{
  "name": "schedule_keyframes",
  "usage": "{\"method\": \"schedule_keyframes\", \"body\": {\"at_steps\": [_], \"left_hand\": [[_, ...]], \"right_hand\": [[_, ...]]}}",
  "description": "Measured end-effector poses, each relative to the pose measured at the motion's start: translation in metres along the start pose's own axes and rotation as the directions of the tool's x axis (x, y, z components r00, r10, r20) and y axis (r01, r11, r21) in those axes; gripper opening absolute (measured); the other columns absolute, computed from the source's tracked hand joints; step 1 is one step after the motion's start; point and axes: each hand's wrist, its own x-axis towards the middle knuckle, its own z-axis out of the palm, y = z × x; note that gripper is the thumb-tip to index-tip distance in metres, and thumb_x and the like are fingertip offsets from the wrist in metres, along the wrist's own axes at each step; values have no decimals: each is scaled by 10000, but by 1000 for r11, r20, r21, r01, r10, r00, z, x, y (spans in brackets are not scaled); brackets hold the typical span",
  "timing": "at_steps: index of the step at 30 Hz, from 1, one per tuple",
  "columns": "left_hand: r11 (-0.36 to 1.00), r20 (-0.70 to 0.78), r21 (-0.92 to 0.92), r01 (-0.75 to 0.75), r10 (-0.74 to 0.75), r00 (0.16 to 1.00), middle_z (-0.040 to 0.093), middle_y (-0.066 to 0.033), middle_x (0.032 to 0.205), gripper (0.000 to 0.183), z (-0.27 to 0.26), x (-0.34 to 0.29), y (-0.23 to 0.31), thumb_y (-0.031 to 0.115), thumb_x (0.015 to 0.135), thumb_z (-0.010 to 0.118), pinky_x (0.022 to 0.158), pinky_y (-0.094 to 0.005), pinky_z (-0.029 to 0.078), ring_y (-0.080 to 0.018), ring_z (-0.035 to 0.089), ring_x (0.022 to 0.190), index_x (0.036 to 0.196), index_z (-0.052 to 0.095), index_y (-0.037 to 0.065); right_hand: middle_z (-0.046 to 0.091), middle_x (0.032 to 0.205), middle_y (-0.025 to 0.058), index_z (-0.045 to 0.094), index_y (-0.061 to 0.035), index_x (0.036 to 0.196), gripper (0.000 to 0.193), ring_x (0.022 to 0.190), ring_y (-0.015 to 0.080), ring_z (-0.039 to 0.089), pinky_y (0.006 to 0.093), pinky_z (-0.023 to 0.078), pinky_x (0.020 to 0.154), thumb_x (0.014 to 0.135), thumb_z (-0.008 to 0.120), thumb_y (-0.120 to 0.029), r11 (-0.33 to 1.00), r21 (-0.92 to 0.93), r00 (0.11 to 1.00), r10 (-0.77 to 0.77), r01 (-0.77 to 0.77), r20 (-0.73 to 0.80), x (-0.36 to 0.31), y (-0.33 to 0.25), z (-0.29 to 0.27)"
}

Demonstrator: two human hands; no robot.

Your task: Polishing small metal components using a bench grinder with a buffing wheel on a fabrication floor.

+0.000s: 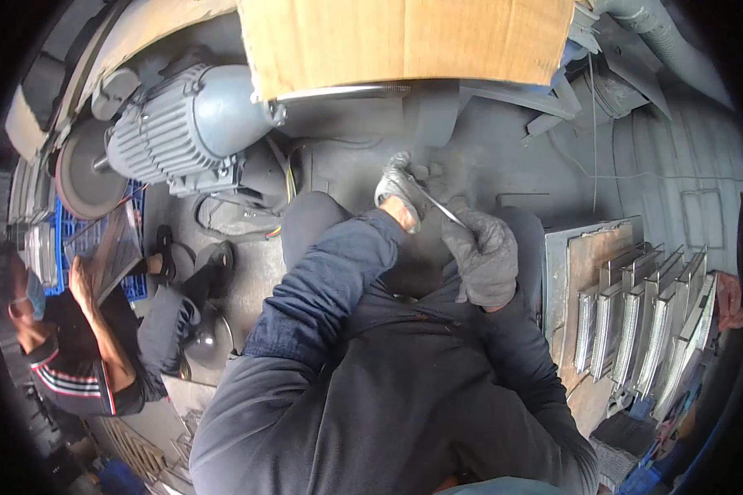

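Both my hands wear grey work gloves and are out in front of my knees. A thin, pale metal strip (444, 206), seen nearly edge-on, slants between them. My left hand (399, 191) is closed at its upper left end, with some bare wrist showing below the glove. Closed round the lower right end is my right hand (480, 254), its thumb side toward the strip. The gloves hide both ends, so its full shape cannot be made out. Just beyond the hands is a grey, dust-covered machine part (435, 115) under a cardboard sheet.
A cardboard sheet (413, 41) overhangs the front. At left stand a grey electric motor (182, 128) and a round wheel (91, 169). A co-worker (74, 346) there holds a flat panel (111, 252). Several metal frames (627, 326) stand on a board at my right.
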Motion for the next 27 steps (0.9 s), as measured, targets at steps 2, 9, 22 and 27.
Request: {"method": "schedule_keyframes", "body": {"at_steps": [2, 9, 22, 27], "left_hand": [[991, 224, -99, -88, 108, 969, 697, -130, 1022, 177, -23, -3, 14, 292, 995, 622, 1029, -511, 500, -339, 643, 1111, 996, 641, 116], [737, 513, -96, -669, 613, 601, 685, -257, 988, 158, -19, -83, 47, 213, 1023, 543, 990, -595, 567, -414, 684, 1012, 987, 576, 63], [683, 497, -48, -729, 650, 575, 720, -249, 1060, 242, -22, -116, 68, 254, 1022, 548, 910, -557, 607, -389, 715, 958, 1060, 589, 19], [638, 531, -14, -770, 657, 535, 714, -245, 1077, 222, -30, -96, 71, 253, 1017, 550, 914, -563, 610, -378, 718, 955, 1054, 575, 36]], "right_hand": [[735, 939, 119, 728, -32, 1085, 281, 839, 306, 705, 418, 563, 770, 837, 833, -111, 987, 154, 998, 39, -45, 47, -13, -7, -1], [735, 924, 109, 733, -49, 1105, 383, 821, 316, 676, 438, 519, 781, 821, 857, -273, 894, 18, 885, -445, 447, 134, -34, -24, 3], [744, 957, 108, 730, -49, 1149, 384, 879, 309, 692, 423, 532, 813, 830, 846, -228, 927, 68, 907, -376, 369, 190, -47, -31, 8], [740, 960, 137, 720, -25, 1161, 373, 884, 315, 706, 422, 547, 804, 847, 834, -190, 965, 117, 933, -258, 235, 252, -45, -33, 9]]}}
